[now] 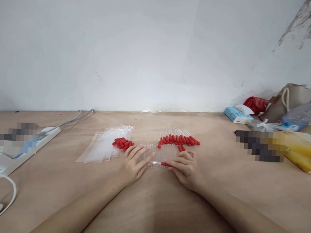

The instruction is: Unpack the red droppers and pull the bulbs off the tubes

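Observation:
In front of me lies a row of clear plastic tubes, side by side. My left hand pinches one clear tube lengthwise at the near part of the row. At that tube's right end, my right hand has its fingers closed on a red cap. Behind the row, several thin white sticks with red caps point away from me. Two more red caps show just above my right fingers. A cluster of red caps lies beyond my left hand, partly hidden by it.
Flat clear zip bags overlap on the left of the table. A white power strip with cords is at far left. On the right are a tissue pack, a plastic bottle and a yellow package. A wall stands behind.

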The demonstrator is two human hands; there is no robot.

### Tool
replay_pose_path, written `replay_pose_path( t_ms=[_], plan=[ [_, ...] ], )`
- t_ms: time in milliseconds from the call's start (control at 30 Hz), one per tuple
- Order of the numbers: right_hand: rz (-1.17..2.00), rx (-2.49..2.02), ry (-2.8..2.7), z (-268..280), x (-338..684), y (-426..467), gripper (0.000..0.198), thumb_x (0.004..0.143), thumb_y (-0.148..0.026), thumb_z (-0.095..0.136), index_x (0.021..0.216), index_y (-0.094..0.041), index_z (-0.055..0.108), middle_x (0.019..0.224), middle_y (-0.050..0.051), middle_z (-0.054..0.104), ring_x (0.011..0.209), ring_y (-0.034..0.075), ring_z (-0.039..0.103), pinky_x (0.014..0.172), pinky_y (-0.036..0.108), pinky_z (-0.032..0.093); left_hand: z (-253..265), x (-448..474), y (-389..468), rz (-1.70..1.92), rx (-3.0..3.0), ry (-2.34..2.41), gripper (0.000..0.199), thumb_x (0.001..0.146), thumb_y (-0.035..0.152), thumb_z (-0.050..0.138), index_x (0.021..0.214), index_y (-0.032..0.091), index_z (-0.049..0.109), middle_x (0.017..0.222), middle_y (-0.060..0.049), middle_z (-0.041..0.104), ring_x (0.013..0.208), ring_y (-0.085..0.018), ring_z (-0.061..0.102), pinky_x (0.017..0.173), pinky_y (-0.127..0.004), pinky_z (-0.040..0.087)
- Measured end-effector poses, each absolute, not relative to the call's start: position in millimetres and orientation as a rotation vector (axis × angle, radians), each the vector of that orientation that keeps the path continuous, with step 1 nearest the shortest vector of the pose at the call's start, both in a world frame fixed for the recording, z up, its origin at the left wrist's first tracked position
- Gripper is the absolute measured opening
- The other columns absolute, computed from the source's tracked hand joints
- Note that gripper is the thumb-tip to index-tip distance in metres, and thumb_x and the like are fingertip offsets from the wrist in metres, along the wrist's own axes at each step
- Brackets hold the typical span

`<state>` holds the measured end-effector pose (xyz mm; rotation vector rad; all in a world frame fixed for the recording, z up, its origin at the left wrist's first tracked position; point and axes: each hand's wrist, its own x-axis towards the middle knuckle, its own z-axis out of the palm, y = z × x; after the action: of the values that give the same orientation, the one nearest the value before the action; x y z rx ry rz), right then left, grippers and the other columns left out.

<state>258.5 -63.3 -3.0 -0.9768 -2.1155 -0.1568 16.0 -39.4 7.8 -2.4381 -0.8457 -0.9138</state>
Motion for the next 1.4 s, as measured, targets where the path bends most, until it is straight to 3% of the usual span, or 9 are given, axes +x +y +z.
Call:
replay_pose_path(
  t_ms=[133, 267, 433, 633, 767, 933, 1067, 1200, 1400],
  plan=[
    [-0.092, -0.995, -2.083, -7, 253, -65, 0.02, 0.08, -0.026, 0.054, 0.096, -0.032, 0.062, 0.082, -0.003, 0.065, 0.08, 0.014, 0.048, 0.084, 0.035, 0.025, 4, 25, -38, -0.94, -2.483, -0.782, 0.013, 0.08, 0.019, 0.055, 0.09, 0.023, 0.062, 0.073, 0.001, 0.064, 0.074, -0.014, 0.053, 0.081, -0.036, 0.033],
    [-0.151, -0.988, -2.05, -11, 245, -63, 0.014, 0.076, -0.034, 0.059, 0.086, -0.027, 0.065, 0.075, -0.001, 0.064, 0.075, 0.013, 0.049, 0.084, 0.035, 0.025, 2, 25, -40, -0.945, -2.499, -0.785, 0.009, 0.08, 0.019, 0.054, 0.084, 0.022, 0.062, 0.066, 0.002, 0.062, 0.067, -0.012, 0.05, 0.076, -0.034, 0.031],
    [-0.241, -0.935, -2.082, -15, 241, -63, 0.009, 0.078, -0.029, 0.057, 0.077, -0.025, 0.065, 0.059, -0.003, 0.058, 0.068, 0.012, 0.047, 0.085, 0.036, 0.023, 8, 23, -50, -0.915, -2.512, -0.793, 0.011, 0.081, 0.017, 0.051, 0.081, 0.021, 0.061, 0.061, 0.002, 0.06, 0.068, -0.014, 0.049, 0.073, -0.035, 0.029],
    [-0.214, -0.865, -2.119, -10, 244, -70, 0.01, 0.078, -0.029, 0.057, 0.074, -0.026, 0.065, 0.055, -0.004, 0.056, 0.066, 0.011, 0.047, 0.086, 0.038, 0.023, 10, 22, -54, -0.896, -2.554, -0.776, 0.013, 0.081, 0.016, 0.049, 0.079, 0.02, 0.061, 0.058, 0.002, 0.059, 0.065, -0.014, 0.048, 0.071, -0.035, 0.029],
    [-0.17, -0.926, -2.074, -12, 265, -64, 0.009, 0.078, -0.025, 0.057, 0.075, -0.024, 0.065, 0.059, -0.002, 0.057, 0.068, 0.012, 0.048, 0.081, 0.036, 0.029, 4, 3, -47, -0.949, -2.537, -0.855, 0.013, 0.08, 0.013, 0.049, 0.082, 0.02, 0.06, 0.066, 0.0, 0.06, 0.066, -0.013, 0.049, 0.07, -0.033, 0.033],
    [0.094, -1.046, -1.797, -22, 295, -41, 0.019, 0.082, -0.028, 0.049, 0.094, -0.023, 0.063, 0.082, 0.005, 0.057, 0.076, 0.014, 0.054, 0.066, 0.028, 0.043, -7, -13, -39, -1.084, -2.54, -1.051, 0.033, 0.083, 0.01, 0.042, 0.114, 0.021, 0.051, 0.086, -0.005, 0.057, 0.077, -0.013, 0.052, 0.071, -0.027, 0.042],
    [0.109, -1.254, -1.619, -27, 306, -29, 0.026, 0.079, -0.03, 0.047, 0.094, -0.018, 0.063, 0.083, 0.007, 0.054, 0.071, 0.015, 0.054, 0.057, 0.026, 0.045, -9, -4, -35, -1.125, -2.468, -1.274, 0.042, 0.085, 0.009, 0.034, 0.125, 0.016, 0.04, 0.093, -0.008, 0.048, 0.082, -0.013, 0.051, 0.072, -0.026, 0.045],
    [0.254, -1.496, -1.595, -28, 314, -28, 0.023, 0.074, -0.03, 0.05, 0.089, -0.016, 0.06, 0.07, 0.003, 0.057, 0.051, 0.011, 0.049, 0.049, 0.025, 0.042, -7, 1, -30, -1.126, -2.423, -1.309, 0.035, 0.085, 0.011, 0.034, 0.116, 0.017, 0.047, 0.087, -0.006, 0.047, 0.079, -0.013, 0.051, 0.069, -0.024, 0.046],
    [0.282, -1.565, -1.566, -34, 314, -24, 0.02, 0.071, -0.038, 0.055, 0.077, -0.019, 0.057, 0.072, 0.003, 0.062, 0.059, 0.013, 0.053, 0.055, 0.026, 0.042, -8, 2, -26, -1.057, -2.414, -1.311, 0.019, 0.084, 0.017, 0.039, 0.1, 0.016, 0.051, 0.076, -0.003, 0.052, 0.067, -0.013, 0.054, 0.061, -0.023, 0.046]
  ],
)
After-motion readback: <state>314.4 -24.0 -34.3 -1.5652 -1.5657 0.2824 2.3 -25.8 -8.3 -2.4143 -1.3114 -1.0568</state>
